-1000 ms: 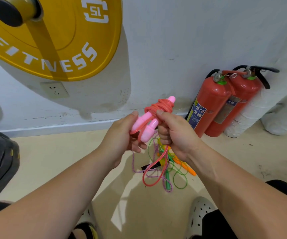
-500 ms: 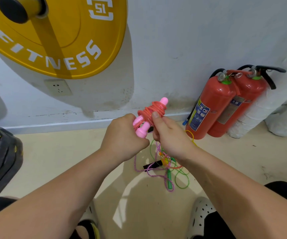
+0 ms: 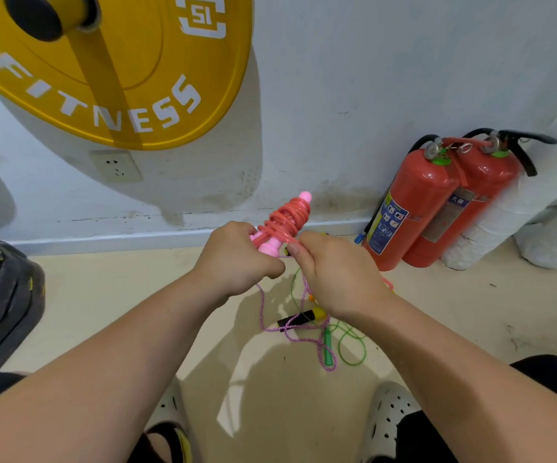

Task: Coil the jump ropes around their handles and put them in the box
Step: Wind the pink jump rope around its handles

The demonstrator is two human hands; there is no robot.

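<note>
Two pink handles (image 3: 272, 248), wound in red cord (image 3: 287, 220), pointed toward one o'clock from the left hand (image 3: 237, 259) gripping their base. The right hand (image 3: 334, 272), at their four o'clock, pinched the cord at the coil's lower edge.

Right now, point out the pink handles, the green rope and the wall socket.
pink handles (image 3: 305, 196), head view, top tip above the coil.
green rope (image 3: 327, 347), head view, its handle on the floor.
socket (image 3: 116, 166), head view, plate's middle.
</note>
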